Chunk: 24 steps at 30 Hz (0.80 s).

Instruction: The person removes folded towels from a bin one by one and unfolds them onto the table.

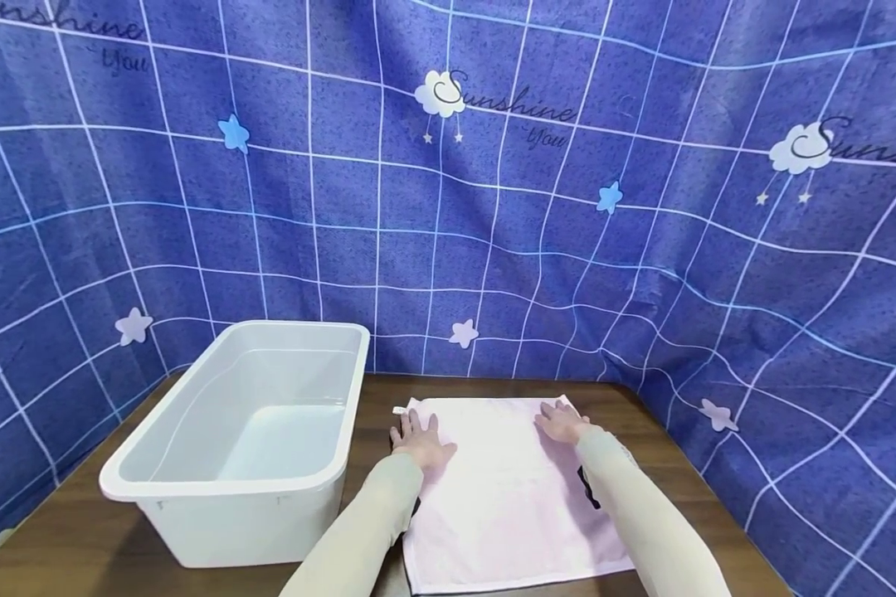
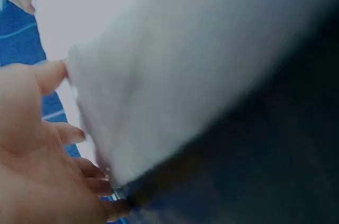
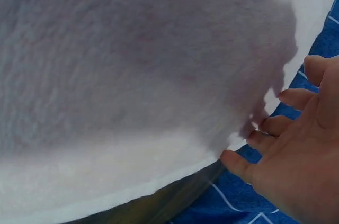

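A pale pink towel (image 1: 504,497) lies spread out on the wooden table, a small white tag (image 1: 399,410) at its far left corner. My left hand (image 1: 421,444) rests on the towel near that corner, fingers spread and pointing away from me. Over by the far right corner, my right hand (image 1: 562,421) lies on the cloth with its fingers extended. The left wrist view has the left fingers (image 2: 69,133) along the towel's edge. In the right wrist view, the right fingers (image 3: 278,124) touch the cloth close to its border, and the hand shades part of it.
To the left of the towel stands a large white plastic tub (image 1: 269,502), its inside showing no contents. Dark wooden tabletop (image 1: 377,398) shows between tub and towel. A blue curtain (image 1: 343,207) with white grid lines, stars and clouds hangs behind and along both sides.
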Motion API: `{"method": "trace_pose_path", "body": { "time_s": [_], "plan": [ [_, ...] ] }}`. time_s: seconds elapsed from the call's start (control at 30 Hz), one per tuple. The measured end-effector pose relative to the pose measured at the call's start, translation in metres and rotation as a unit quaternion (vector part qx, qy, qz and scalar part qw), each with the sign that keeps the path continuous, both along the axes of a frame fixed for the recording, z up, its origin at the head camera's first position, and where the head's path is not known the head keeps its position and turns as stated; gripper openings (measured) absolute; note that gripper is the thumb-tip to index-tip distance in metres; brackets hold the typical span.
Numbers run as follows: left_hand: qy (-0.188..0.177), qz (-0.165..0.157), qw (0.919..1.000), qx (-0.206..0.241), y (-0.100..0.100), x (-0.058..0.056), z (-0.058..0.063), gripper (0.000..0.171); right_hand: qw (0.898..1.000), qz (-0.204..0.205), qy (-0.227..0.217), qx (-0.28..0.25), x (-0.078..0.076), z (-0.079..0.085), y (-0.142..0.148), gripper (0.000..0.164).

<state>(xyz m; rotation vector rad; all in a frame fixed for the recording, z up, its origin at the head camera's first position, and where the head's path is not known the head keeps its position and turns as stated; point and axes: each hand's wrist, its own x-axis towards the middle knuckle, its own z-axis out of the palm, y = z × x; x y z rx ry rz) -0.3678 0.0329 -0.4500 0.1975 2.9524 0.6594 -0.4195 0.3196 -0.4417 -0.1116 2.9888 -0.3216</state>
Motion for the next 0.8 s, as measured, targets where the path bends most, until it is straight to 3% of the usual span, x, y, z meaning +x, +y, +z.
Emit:
{"method": "trace_pose_path", "body": {
  "time_s": [0.23,0.33,0.53,0.67,0.8],
  "plan": [
    [-0.008,0.012,0.9996,-0.022,0.003,0.002,0.002,0.076,1.0,-0.006,0.0,-0.011,-0.001,-0.001,0.003,0.056],
    [-0.018,-0.02,0.9988,-0.041,0.006,0.011,0.011,0.073,1.0,0.0,0.007,-0.009,0.003,0.003,0.0,0.058],
    [-0.084,-0.097,0.991,-0.039,0.007,0.03,0.02,0.082,0.999,0.049,0.019,-0.009,0.021,0.014,-0.004,0.064],
    [-0.104,-0.123,0.9858,-0.047,0.003,0.038,0.02,0.086,0.996,0.09,-0.012,-0.028,0.032,0.017,-0.004,0.064],
    [-0.097,-0.131,0.9853,-0.052,0.002,0.04,0.02,0.087,0.994,0.095,-0.03,-0.037,0.039,0.015,-0.002,0.063]
  ]
}}
